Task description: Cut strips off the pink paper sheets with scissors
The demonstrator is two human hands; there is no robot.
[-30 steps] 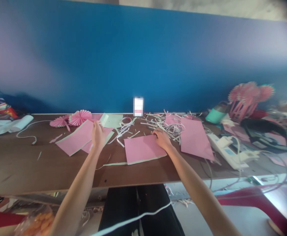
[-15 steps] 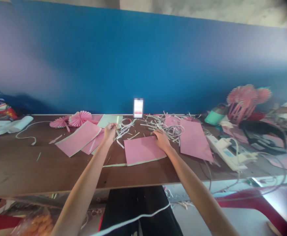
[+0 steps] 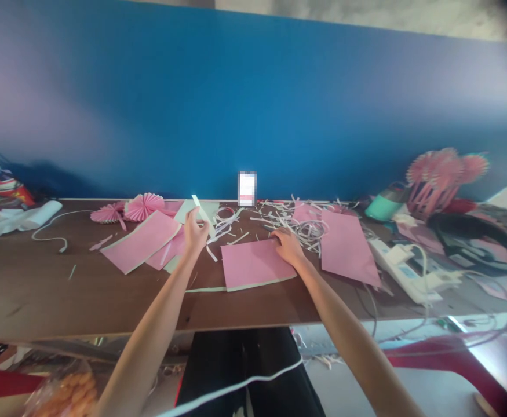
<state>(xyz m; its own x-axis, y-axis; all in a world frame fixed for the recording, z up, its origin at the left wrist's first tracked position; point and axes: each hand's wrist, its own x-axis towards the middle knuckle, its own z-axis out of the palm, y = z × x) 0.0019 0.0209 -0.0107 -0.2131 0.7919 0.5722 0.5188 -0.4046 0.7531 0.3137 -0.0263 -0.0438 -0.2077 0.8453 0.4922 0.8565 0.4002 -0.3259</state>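
white, narrow strip (image 3: 203, 215) pinched in the left hand (image 3: 196, 231) has moved right within 1 second, bringing it nearer, though not touching, the flat pink rectangular sheet (image 3: 253, 265) on the brown table (image 3: 83, 301); the right hand (image 3: 288, 246) lies over that sheet's far edge, grip unclear.

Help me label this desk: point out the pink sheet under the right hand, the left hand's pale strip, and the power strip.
Pink sheet (image 3: 253, 264): head view, middle of its face.
Pale strip (image 3: 200, 209): head view, upper part.
Power strip (image 3: 410, 282): head view, casing.
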